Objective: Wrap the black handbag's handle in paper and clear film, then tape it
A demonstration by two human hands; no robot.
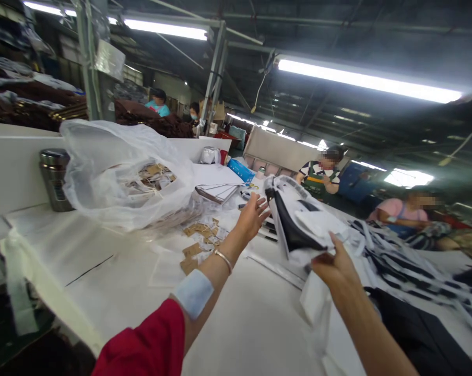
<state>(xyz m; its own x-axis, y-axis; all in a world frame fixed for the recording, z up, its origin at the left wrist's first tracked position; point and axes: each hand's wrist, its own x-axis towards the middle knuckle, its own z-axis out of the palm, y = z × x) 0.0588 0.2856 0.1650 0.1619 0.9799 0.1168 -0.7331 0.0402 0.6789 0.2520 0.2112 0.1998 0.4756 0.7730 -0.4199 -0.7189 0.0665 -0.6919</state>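
Note:
My right hand (337,266) grips the near edge of a black-and-white folded bundle (298,222), thumb on top. The bundle is raised and tilted over the table, with white sheet-like layers around a black part; blur hides whether it is cloth or paper. My left hand (254,216) reaches forward just left of the bundle, fingers spread, with nothing in it. Whether its fingertips touch the bundle I cannot tell. Left of that wrist lie brown cardboard tags (192,250) with strings. Beyond my left hand is a stack of white sheets (216,180).
A large clear plastic bag (91,172) full of tags stands at the left, beside a steel tumbler (56,180). A blue box (239,171) lies farther back. Black-and-white strips (408,277) and black fabric (420,329) cover the right side. Several people work beyond the table (114,297).

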